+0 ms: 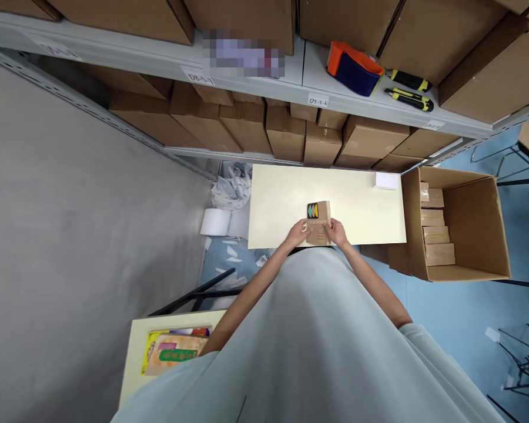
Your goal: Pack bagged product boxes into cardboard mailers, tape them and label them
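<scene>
1. The grey shelf rack (264, 87) runs right across in front of me, brown cartons (238, 17) packed along its levels.
2. Below it is my pale table (282, 194), wider than it is deep.
3. A big open carton (467, 229) stands just beside the table's right end, small brown boxes (436, 235) lined up along its left inner wall.
4. Behind my left arm there's a second table (136, 352) with colourful printed packs on it.
5. White rolls (216, 222) sit past my table's left end, below crumpled plastic.
6. An orange-and-blue tape dispenser (355, 67) rests on the shelf.
7. The brown packet (318, 223) is between my hands over the table's near edge, its dark printed panel at the upper left; whether it touches the tabletop, I can't tell.
8. My left hand (298, 233) pinches its left edge; my right hand (336, 232) pinches the right, thumb across the front.
9. A small white box (385, 181) lies at the table's far right corner.
10. Slim yellow-and-black tools (409, 80) lie beside the dispenser.
</scene>
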A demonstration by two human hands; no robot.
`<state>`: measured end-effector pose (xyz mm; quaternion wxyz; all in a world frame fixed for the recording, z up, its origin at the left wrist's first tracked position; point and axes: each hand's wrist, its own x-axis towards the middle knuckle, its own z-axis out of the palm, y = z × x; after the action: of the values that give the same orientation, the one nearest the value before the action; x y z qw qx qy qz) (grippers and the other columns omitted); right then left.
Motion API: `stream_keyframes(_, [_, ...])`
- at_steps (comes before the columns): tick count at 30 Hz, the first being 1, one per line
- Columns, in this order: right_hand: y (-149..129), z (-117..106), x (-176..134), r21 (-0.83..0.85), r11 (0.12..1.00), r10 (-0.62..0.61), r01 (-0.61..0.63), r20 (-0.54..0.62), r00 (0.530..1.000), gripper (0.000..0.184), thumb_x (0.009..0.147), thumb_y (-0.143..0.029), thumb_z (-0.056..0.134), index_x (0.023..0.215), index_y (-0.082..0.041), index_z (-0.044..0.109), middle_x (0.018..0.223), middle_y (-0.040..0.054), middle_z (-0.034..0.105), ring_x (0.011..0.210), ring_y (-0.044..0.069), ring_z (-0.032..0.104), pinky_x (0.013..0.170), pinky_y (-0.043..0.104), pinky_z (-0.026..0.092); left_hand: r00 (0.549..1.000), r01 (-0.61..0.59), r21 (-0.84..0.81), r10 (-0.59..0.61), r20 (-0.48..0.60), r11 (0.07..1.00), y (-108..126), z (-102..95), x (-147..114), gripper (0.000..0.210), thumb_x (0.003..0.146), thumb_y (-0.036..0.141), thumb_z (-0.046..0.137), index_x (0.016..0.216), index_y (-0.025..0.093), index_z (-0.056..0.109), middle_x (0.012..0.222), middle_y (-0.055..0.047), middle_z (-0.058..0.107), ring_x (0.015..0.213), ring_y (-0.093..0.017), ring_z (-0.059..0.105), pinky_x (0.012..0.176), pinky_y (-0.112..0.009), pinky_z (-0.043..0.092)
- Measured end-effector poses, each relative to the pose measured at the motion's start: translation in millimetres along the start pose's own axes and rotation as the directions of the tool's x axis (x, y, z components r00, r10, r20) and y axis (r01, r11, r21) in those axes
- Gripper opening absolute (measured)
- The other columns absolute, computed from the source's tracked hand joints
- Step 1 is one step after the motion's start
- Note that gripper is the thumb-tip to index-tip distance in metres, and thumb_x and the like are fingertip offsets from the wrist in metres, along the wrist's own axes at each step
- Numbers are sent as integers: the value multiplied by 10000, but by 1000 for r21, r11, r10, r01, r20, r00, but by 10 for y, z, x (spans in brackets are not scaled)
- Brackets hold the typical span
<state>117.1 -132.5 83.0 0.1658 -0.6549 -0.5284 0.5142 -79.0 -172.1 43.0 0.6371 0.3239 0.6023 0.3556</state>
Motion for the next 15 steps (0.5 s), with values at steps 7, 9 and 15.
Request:
stream_keyframes(7, [-210,-262,-154,412,907,-189,90,206,960,701,802,-777,777,1199,-199,763,1099,92,838,1010,287,778,964,458,625,993,-62,-161,77,93,985,309,-378,-38,679,608,595,974,1078,152,767,1133,-153,832,1114,-313,770,1076,-492,584])
stream_keyframes(9, [-271,-350,-159,391,906,-254,162,194,948,663,796,-759,810,1196,-231,802,1217,84,830,1189,324,751,1108,511,571,987,-142,-106,149,57,984,445,-440,-81,613,567,558,994,988,169,778,1073,-126,843,1049,-308,781,1046,-494,597])
stream_keyframes(15, [-335,-459,-171,261,894,-412,365,153,898,502,869,-679,809,1236,-338,841,1520,28,691,1608,333,435,1363,564,286,896,-431,85,437,-74,898,770,-502,-252,277,782,436,849,942,212,824,1139,-115,838,1189,-311,757,1152,-486,532])
